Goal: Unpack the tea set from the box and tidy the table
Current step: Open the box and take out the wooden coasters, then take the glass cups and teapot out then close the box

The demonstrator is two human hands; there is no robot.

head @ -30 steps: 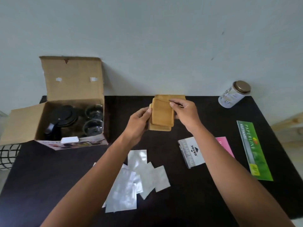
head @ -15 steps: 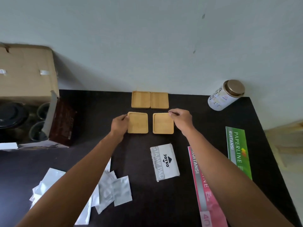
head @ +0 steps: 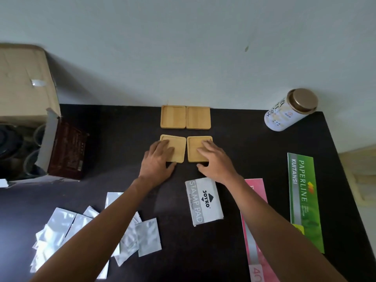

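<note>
Several square wooden coasters lie in a two-by-two grid on the black table [head: 234, 139]. The far pair, the back left coaster [head: 173, 117] and the back right coaster [head: 198, 117], sit against the wall. My left hand [head: 158, 161] lies flat on the near left coaster [head: 179, 147], fingers spread. My right hand [head: 213, 161] rests flat on the near right coaster [head: 195, 147]. Neither hand grips anything. The open cardboard box [head: 30, 110] stands at the far left, with a dark teapot lid [head: 8, 139] and glass cups [head: 34, 159] inside, partly cut off.
A white jar with a bronze lid [head: 289, 110] stands at the back right. A Joyko stamp pad box [head: 203, 200], a pink receipt book [head: 256, 220] and a green Paperline receipt book [head: 305, 200] lie near right. Several silver foil packets [head: 81, 231] are scattered near left.
A second ago both hands held the stacked coasters in the air. They were then laid out in a grid, and my hands went from the coasters' outer edges to lying flat on the near pair.
</note>
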